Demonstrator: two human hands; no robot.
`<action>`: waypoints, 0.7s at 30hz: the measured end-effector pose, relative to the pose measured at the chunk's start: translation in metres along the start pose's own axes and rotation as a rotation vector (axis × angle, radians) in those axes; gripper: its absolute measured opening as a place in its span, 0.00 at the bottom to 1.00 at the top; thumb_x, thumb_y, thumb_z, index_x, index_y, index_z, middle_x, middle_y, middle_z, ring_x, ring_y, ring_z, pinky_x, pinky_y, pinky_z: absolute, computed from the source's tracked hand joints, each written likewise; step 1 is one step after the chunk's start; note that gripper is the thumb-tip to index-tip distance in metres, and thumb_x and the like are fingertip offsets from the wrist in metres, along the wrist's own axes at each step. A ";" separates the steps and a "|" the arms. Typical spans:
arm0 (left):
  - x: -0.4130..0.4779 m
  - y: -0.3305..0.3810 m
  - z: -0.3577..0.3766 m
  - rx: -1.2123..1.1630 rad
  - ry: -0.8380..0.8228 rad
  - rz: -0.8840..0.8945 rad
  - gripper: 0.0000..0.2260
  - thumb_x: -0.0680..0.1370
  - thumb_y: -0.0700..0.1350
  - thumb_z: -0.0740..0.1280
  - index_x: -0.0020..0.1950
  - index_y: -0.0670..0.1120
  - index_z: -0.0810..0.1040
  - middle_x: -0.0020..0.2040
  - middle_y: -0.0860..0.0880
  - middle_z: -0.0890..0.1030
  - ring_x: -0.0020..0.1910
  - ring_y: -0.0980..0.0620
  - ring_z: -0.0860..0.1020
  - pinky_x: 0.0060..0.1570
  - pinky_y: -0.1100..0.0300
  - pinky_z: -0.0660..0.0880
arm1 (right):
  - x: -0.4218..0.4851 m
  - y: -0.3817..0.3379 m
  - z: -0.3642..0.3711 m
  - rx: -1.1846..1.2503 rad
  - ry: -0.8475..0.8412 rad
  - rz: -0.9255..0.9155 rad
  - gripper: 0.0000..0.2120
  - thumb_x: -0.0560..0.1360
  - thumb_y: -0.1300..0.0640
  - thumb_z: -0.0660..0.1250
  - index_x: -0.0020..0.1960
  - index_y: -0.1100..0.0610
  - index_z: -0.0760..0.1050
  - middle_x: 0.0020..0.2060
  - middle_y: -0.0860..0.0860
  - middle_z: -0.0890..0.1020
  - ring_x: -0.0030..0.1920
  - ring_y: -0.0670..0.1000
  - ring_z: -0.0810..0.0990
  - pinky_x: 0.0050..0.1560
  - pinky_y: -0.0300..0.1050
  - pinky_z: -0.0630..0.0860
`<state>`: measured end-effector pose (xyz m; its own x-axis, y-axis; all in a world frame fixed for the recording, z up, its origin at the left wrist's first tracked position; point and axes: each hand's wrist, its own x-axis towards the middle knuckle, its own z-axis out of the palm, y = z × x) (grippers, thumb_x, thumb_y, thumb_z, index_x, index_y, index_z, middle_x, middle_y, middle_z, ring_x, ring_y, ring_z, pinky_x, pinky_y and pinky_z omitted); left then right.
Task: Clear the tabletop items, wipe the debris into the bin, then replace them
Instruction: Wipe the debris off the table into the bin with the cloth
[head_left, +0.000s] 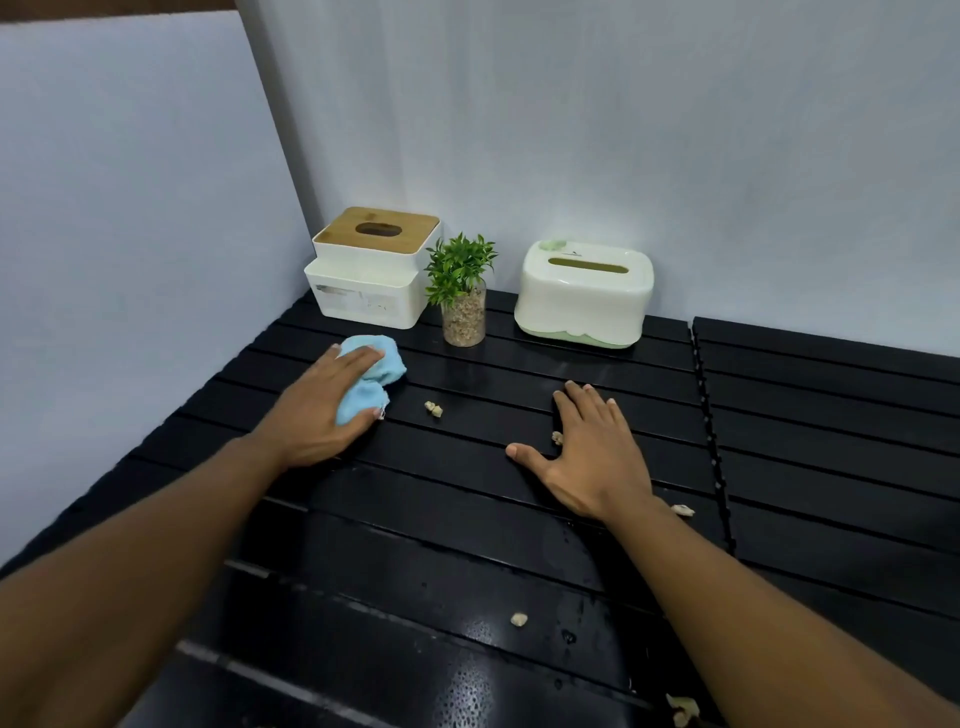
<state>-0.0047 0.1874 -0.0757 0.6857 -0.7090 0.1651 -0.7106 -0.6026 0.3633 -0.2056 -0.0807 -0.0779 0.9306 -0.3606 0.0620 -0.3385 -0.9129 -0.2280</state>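
head view: black slatted table (519, 545) (crumb-strewn) meets pale walls (675, 130).

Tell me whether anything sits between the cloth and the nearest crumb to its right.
Nothing visible does. The cloth, under the left hand, and the crumb have only bare black slats of the table between them. The plant jar stands farther back, off that line.
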 end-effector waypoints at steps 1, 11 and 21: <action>0.001 0.004 0.005 -0.001 0.024 -0.006 0.30 0.74 0.61 0.59 0.74 0.56 0.61 0.75 0.52 0.64 0.76 0.47 0.56 0.72 0.48 0.58 | 0.000 0.000 0.000 -0.001 -0.001 -0.001 0.48 0.70 0.24 0.47 0.77 0.56 0.53 0.78 0.52 0.53 0.78 0.51 0.47 0.77 0.52 0.44; -0.009 0.052 0.020 0.054 0.039 0.082 0.35 0.69 0.65 0.60 0.74 0.55 0.63 0.69 0.51 0.69 0.68 0.47 0.66 0.68 0.47 0.63 | -0.008 0.016 -0.037 0.030 0.031 -0.086 0.38 0.72 0.29 0.55 0.72 0.53 0.64 0.69 0.51 0.70 0.70 0.53 0.65 0.69 0.51 0.63; 0.002 0.052 0.027 -0.045 0.055 0.110 0.33 0.69 0.66 0.63 0.70 0.50 0.70 0.72 0.49 0.67 0.72 0.49 0.64 0.72 0.55 0.58 | -0.044 0.108 -0.036 0.006 0.068 0.107 0.27 0.78 0.43 0.59 0.72 0.56 0.67 0.73 0.54 0.66 0.76 0.55 0.57 0.76 0.52 0.50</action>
<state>-0.0444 0.1449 -0.0809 0.6124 -0.7481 0.2556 -0.7750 -0.5043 0.3809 -0.2881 -0.1700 -0.0697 0.8778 -0.4679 0.1029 -0.4341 -0.8677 -0.2423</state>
